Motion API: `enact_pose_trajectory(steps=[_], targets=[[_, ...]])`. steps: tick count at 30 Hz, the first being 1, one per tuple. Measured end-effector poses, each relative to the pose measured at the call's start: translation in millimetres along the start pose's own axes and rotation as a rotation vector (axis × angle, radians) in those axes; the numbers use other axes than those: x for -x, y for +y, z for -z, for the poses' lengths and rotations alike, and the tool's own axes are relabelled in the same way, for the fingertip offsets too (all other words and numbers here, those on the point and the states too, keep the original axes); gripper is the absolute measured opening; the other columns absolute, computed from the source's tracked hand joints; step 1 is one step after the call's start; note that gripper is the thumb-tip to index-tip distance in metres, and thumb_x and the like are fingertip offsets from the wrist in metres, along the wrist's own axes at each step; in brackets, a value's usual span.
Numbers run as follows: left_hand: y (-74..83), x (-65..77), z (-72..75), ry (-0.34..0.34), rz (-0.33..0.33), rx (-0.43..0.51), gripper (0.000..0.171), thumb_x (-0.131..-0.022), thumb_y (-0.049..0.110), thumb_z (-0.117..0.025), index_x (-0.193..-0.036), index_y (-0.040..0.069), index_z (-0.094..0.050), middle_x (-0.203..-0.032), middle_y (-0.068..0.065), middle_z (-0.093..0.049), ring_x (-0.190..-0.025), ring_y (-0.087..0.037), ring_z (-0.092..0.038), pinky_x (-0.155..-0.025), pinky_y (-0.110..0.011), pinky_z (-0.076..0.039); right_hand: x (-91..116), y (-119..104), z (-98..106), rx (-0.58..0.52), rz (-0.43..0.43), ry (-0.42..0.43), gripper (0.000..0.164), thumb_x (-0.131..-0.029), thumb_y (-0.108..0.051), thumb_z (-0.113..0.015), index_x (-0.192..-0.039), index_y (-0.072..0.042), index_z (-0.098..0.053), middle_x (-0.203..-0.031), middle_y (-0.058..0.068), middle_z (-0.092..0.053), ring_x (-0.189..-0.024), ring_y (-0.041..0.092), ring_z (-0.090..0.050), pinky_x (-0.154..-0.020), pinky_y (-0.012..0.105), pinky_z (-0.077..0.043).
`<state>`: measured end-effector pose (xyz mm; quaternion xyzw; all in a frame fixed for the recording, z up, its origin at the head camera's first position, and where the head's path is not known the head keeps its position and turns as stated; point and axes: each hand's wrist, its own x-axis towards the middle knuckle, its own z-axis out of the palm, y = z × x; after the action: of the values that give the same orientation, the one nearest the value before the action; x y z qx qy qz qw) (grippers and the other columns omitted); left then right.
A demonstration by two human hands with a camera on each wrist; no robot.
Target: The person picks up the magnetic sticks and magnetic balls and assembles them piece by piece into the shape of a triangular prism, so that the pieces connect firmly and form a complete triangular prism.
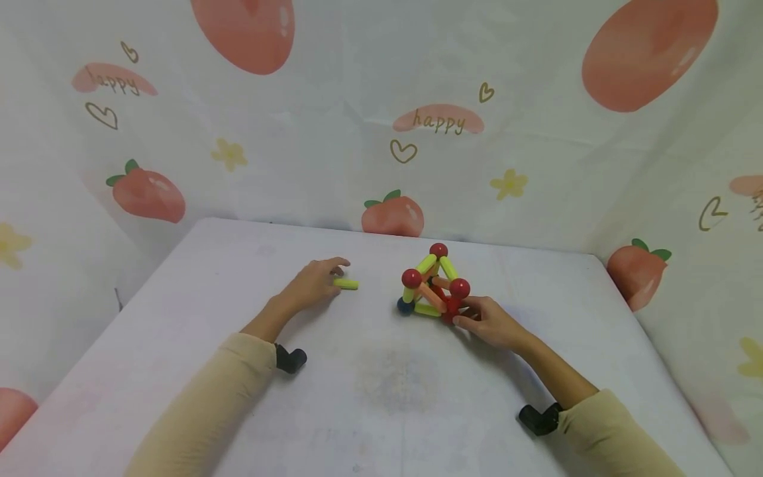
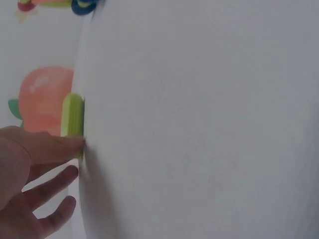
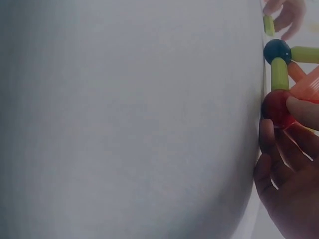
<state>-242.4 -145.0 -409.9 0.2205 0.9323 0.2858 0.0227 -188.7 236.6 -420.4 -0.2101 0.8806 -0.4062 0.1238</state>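
Observation:
My left hand is at the left-middle of the table, its thumb over one end of a yellow-green stick that points right. In the left wrist view the thumb covers the lower end of this stick, with other fingers spread behind. Right of it stands a frame of sticks and balls: red balls on top, a dark blue ball low on the left, and yellow-green and orange sticks between. My right hand holds a red ball at its lower right corner between thumb and fingers.
The white table ends at the back against a curtain printed with peaches, hearts and the word "happy". A black wrist mount sticks out at the left cuff, another black mount at the right cuff.

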Motion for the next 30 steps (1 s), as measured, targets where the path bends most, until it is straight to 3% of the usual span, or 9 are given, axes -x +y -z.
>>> enact_pose_trajectory(steps=[5,8,12,16,22,25,30], targets=[[-7.6,0.5,-0.7,0.070,-0.002,0.091,0.051,-0.085,-0.002,-0.073,-0.133,0.005,-0.057,-0.108,-0.013,-0.073,-0.113,-0.034,-0.062,-0.103,-0.055,-0.041,-1,0,0,-0.011,-0.001,-0.006,0.041,-0.095,-0.014,-0.065,-0.131,0.006,-0.058,-0.118,0.015,-0.068,-0.100,0.027,-0.064,-0.079,0.030,-0.054],[0.1,-1.5,-1.0,0.160,-0.063,0.160,0.054,-0.085,0.001,-0.076,-0.135,0.006,-0.056,-0.104,-0.009,-0.075,-0.114,-0.031,-0.062,-0.097,-0.052,-0.047,-1,-2,0,-0.020,-0.009,-0.007,0.041,-0.096,-0.014,-0.066,-0.131,0.006,-0.058,-0.118,0.016,-0.068,-0.101,0.027,-0.064,-0.080,0.031,-0.054],[30.2,-2.1,1.5,0.274,-0.226,0.228,0.058,-0.082,0.005,-0.080,-0.135,0.006,-0.056,-0.101,-0.006,-0.076,-0.107,-0.024,-0.064,-0.085,-0.048,-0.054,0,-3,0,-0.018,-0.012,-0.003,0.042,-0.096,-0.014,-0.065,-0.131,0.006,-0.058,-0.119,0.016,-0.067,-0.101,0.028,-0.064,-0.080,0.031,-0.054],[71.7,-0.9,0.9,0.300,-0.384,0.240,0.059,-0.081,0.005,-0.082,-0.134,0.007,-0.056,-0.101,-0.003,-0.076,-0.102,-0.017,-0.067,-0.085,-0.043,-0.053,0,-2,0,-0.004,-0.015,0.003,0.042,-0.096,-0.014,-0.065,-0.131,0.006,-0.058,-0.118,0.016,-0.068,-0.101,0.028,-0.064,-0.080,0.031,-0.054],[116.9,-3.5,-11.6,0.255,-0.496,0.188,0.060,-0.080,0.005,-0.083,-0.134,0.009,-0.057,-0.113,-0.005,-0.071,-0.104,-0.014,-0.065,-0.094,-0.034,-0.052,-1,0,-1,0.001,-0.014,0.007,0.041,-0.095,-0.015,-0.066,-0.131,0.005,-0.059,-0.117,0.015,-0.069,-0.100,0.026,-0.065,-0.080,0.028,-0.054],[128.8,-6.7,-19.1,0.246,-0.508,0.113,0.058,-0.080,0.008,-0.083,-0.133,0.008,-0.059,-0.118,-0.008,-0.068,-0.106,-0.017,-0.062,-0.091,-0.033,-0.052,-1,0,-1,0.000,-0.016,0.005,0.040,-0.095,-0.015,-0.066,-0.129,0.004,-0.060,-0.116,0.014,-0.069,-0.099,0.026,-0.065,-0.080,0.027,-0.054],[139.0,-11.9,-25.9,0.242,-0.499,-0.050,0.054,-0.082,0.013,-0.082,-0.131,0.011,-0.061,-0.108,-0.003,-0.071,-0.111,-0.021,-0.058,-0.089,-0.037,-0.047,-1,0,-1,0.000,-0.014,0.004,0.039,-0.095,-0.015,-0.066,-0.130,0.003,-0.061,-0.117,0.013,-0.069,-0.100,0.026,-0.066,-0.082,0.026,-0.054]])
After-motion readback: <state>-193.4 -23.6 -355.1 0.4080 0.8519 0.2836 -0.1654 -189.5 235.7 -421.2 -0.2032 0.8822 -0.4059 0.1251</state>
